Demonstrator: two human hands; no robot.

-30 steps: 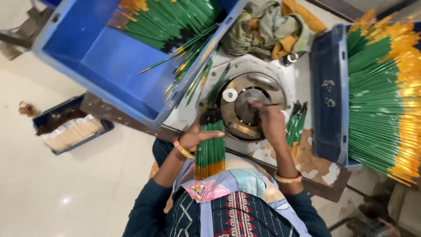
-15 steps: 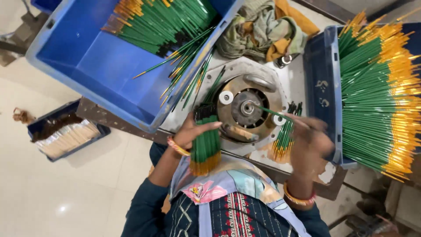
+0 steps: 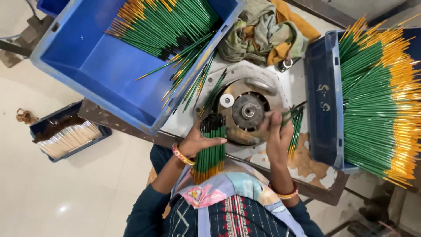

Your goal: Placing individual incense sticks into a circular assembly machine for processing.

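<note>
At the far left, on the pale floor, a small dark blue tray [image 3: 47, 124] holds a flat row of bare tan sticks [image 3: 70, 139] beside a dark patch of powder; next to it, propped on the edge of the worktable [image 3: 115, 124], a large blue crate [image 3: 94, 70] tilts toward the person, with a heap of green sticks with yellow ends [image 3: 164, 24] in its upper corner and several loose ones spilling over its rim; below that rim the left hand [image 3: 197, 141] is wrapped around an upright bundle of green sticks [image 3: 210, 149], fingers curled on it and thumb across the front, the dark tips up and the yellow ends down by the person's patterned clothing; just right of the bundle sits a round metal machine disc [image 3: 247, 112] with a small white roll [image 3: 226, 100] at its left edge; above the disc lies a crumpled green and orange cloth [image 3: 267, 30]; the right hand [image 3: 277, 131] is raised over the disc's right side, fingers pinched on a single green stick [image 3: 293, 109] that angles up to the right; just beside it a small loose sheaf of green sticks [image 3: 295, 131] lies on the table; the two hands are apart, the disc between them; at the far right a second blue crate [image 3: 324, 101] is packed with a thick layer of green sticks [image 3: 372, 101] whose yellow ends point outward.
</note>
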